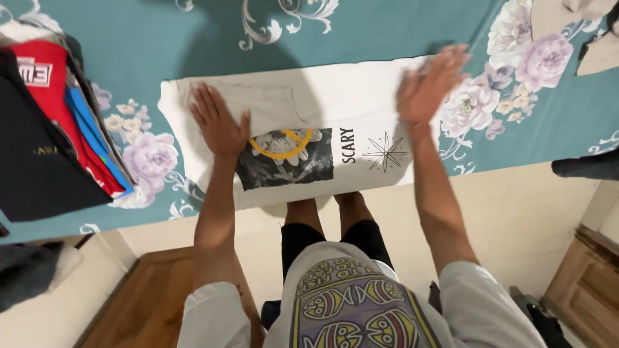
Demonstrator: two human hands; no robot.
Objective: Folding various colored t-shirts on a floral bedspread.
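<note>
A cream T-shirt (pixel 348 96) lies folded in a long strip on a teal floral bedsheet (pixel 161 38), with a dark printed picture and a star drawing facing up. My left hand (pixel 218 122) rests flat on the shirt's left part, fingers spread. Blurred with motion, my right hand (pixel 429 84) presses flat at the shirt's right end. Neither hand grips anything.
A stack of folded clothes (pixel 45 129) in black, red and blue sits at the left on the bed. Pale cloth pieces (pixel 580 26) lie at the top right. A dark garment (pixel 587 166) pokes in at the right edge. Below the bed are pale floor tiles (pixel 516 219) and my legs.
</note>
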